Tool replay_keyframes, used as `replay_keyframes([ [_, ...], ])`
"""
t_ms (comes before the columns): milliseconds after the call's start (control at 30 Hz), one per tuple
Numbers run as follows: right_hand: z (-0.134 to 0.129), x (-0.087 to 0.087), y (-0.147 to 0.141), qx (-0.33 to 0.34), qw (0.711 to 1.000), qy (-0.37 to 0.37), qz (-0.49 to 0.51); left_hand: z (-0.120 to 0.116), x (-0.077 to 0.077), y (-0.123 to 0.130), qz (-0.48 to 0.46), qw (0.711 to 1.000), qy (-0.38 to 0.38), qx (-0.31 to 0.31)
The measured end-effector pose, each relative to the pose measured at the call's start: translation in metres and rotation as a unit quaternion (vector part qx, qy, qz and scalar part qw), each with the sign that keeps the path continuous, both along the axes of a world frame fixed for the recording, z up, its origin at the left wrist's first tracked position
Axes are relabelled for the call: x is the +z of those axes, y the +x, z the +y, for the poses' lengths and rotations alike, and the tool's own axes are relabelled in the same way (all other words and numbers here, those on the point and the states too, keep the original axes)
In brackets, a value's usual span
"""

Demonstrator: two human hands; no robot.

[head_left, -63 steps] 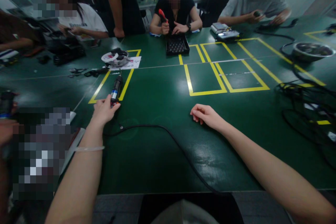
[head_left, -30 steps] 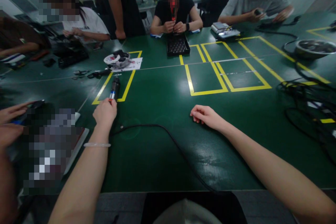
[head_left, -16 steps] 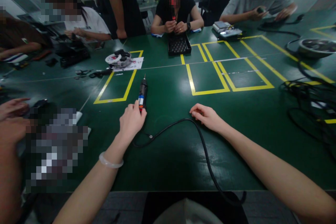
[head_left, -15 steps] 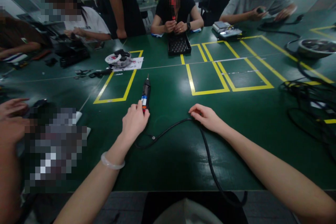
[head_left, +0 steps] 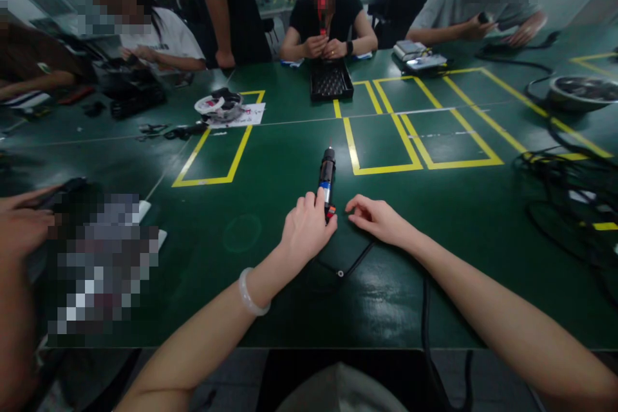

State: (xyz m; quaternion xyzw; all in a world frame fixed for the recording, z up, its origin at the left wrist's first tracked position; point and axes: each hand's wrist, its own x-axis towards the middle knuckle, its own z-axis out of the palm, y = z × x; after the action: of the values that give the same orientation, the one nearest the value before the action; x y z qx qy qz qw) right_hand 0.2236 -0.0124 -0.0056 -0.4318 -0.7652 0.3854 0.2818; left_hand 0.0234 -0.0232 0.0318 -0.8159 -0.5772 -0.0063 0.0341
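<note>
My left hand (head_left: pixel 309 224) is closed around the rear of a black electric screwdriver (head_left: pixel 327 170) with a blue-and-white band and a red-orange part near the grip. Its thin bit points away from me, over the green tabletop. Close by on the right, my right hand (head_left: pixel 374 215) rests with fingers loosely curled and a small gap between thumb and fingertips; I see nothing held there. A black cable (head_left: pixel 358 259) trails from beneath my left hand, passes under my right wrist and drops over the table's near edge.
Yellow tape outlines (head_left: pixel 386 170) mark the green table (head_left: pixel 270 161). A black tray (head_left: pixel 331 80) sits before a person opposite. Tangled black cables (head_left: pixel 555 174) and a round metal-rimmed wheel (head_left: pixel 584 89) lie at right. At left is a neighbour's hand (head_left: pixel 24 222); white-and-black parts (head_left: pixel 219 106) lie on paper.
My left hand has carried the screwdriver to the right, close to my right hand. The cable has shifted right and bunched beneath my hands. My right hand has barely moved.
</note>
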Motion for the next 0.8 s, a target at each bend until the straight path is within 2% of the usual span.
replay_keyframes([
  [200, -0.002, 0.002, -0.004, 0.032, 0.998, 0.058, -0.004, -0.004, 0.0, 0.011, -0.012, 1.0, -0.007, -0.025],
  [300, -0.001, 0.0, -0.005, 0.017, 0.999, 0.047, -0.006, -0.006, -0.001, 0.01, -0.025, 0.999, -0.011, -0.042],
  [433, 0.0, -0.001, -0.003, 0.004, 0.997, -0.046, 0.057, -0.008, -0.006, 0.004, -0.063, 0.995, -0.027, -0.073],
  [600, 0.003, -0.003, -0.002, -0.017, 0.966, -0.214, 0.144, -0.006, -0.012, -0.002, -0.1, 0.992, -0.045, -0.068],
  [800, 0.003, -0.003, -0.003, 0.0, 0.935, -0.257, 0.242, -0.006, -0.015, -0.003, -0.122, 0.989, -0.043, -0.067],
])
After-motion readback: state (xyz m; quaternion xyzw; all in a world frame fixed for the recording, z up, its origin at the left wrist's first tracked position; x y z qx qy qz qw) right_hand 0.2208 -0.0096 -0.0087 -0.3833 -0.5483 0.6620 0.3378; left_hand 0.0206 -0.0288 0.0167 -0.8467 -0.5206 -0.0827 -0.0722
